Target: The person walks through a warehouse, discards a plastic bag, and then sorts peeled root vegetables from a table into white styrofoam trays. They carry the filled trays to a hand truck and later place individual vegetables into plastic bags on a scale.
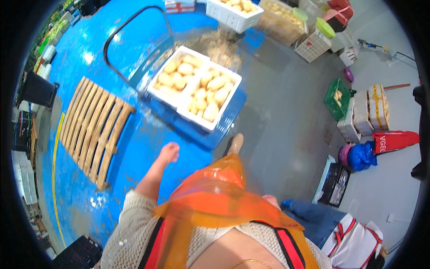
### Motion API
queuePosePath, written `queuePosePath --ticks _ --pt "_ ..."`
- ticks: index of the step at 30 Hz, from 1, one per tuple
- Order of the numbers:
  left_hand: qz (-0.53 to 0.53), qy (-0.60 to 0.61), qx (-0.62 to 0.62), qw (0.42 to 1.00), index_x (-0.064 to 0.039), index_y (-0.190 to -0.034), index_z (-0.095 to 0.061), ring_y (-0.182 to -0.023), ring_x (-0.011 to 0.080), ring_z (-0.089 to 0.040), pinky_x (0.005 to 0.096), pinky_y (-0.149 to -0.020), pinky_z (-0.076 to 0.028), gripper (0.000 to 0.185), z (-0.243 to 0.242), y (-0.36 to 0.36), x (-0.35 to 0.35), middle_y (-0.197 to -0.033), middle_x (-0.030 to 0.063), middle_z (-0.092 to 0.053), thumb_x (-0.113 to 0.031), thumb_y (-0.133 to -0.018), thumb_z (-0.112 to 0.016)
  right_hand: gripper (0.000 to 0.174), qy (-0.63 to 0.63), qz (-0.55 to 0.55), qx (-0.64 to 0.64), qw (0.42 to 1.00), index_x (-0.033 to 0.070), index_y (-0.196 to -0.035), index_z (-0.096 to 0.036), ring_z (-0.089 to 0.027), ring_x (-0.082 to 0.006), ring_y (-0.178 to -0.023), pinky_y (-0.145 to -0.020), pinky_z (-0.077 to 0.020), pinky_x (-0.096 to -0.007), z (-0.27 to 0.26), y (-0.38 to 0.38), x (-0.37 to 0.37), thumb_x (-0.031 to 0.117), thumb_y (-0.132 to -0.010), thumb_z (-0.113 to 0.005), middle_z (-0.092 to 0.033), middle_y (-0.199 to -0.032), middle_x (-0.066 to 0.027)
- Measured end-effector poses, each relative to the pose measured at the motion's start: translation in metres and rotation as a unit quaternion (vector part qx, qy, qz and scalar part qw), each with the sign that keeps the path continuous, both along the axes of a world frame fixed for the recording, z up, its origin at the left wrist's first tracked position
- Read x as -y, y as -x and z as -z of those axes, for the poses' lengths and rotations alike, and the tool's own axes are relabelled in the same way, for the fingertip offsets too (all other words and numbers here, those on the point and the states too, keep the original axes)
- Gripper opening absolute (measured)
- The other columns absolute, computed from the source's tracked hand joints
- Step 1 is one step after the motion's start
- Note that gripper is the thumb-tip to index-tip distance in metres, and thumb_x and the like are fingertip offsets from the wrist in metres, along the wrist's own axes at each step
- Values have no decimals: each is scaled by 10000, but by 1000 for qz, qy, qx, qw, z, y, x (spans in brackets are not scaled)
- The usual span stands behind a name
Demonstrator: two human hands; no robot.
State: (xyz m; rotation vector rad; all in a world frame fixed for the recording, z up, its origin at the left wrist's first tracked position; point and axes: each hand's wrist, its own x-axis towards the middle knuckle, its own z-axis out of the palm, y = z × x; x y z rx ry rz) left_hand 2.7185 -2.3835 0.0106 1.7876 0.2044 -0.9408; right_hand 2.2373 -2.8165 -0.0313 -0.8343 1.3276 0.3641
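Observation:
My left hand hangs over the blue floor, fingers loosely curled and apparently holding nothing. Only a small part of my right hand shows at the edge of the orange plastic apron; its fingers are blurred. Ahead of me, two white foam boxes stand side by side on a blue platform cart with a black handle. Both hold peeled potatoes, or similar pale tubers.
At the left lies a slatted wooden pallet. More filled containers stand at the top. A green crate and foam boxes line the right wall. A person in a red-trimmed white garment is at lower right.

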Motion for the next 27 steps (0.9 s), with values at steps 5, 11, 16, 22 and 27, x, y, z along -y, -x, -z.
queuePosePath --ticks 5,11,16,22,27 --pt "-101 -64 -83 989 -52 -1042 -634 -677 216 -635 393 -519 -529 258 59 32 -18 -885 66 -653 -246 -872 -646 203 122 -178 -81 973 78 -1077 -581 -573 -147 -615 -477 -463 -324 -49 -190 73 115 -891 -653 -620 -820 -41" --pt "-143 -191 -166 957 -75 -1017 -625 -676 249 -622 412 -525 -534 191 -9 79 11 -849 102 -613 -224 -898 -626 290 200 -266 57 941 32 -1147 -556 -592 -120 -662 -551 -518 -284 -25 -400 224 119 -894 -668 -629 -839 -36" --pt "-301 -145 -164 928 -72 -1098 -609 -737 225 -625 378 -544 -538 256 -25 70 78 -924 97 -623 -239 -909 -653 328 223 -265 104 932 37 -1164 -580 -594 -108 -675 -534 -509 -266 -47 -533 268 149 -877 -694 -627 -865 -31" --pt "-331 -130 -79 931 -44 -1114 -613 -667 187 -595 341 -520 -508 333 -2 36 115 -873 91 -633 -262 -879 -701 334 230 -404 59 883 32 -1174 -571 -592 -108 -700 -558 -514 -265 -26 -571 255 138 -879 -686 -632 -852 -38" --pt "-224 -131 -74 963 -2 -1214 -591 -638 203 -602 341 -547 -509 542 58 -2 112 -936 139 -663 -398 -865 -714 597 311 -594 75 738 23 -1274 -593 -678 -231 -879 -781 -551 -357 47 -552 279 344 -800 -762 -686 -1033 -121"
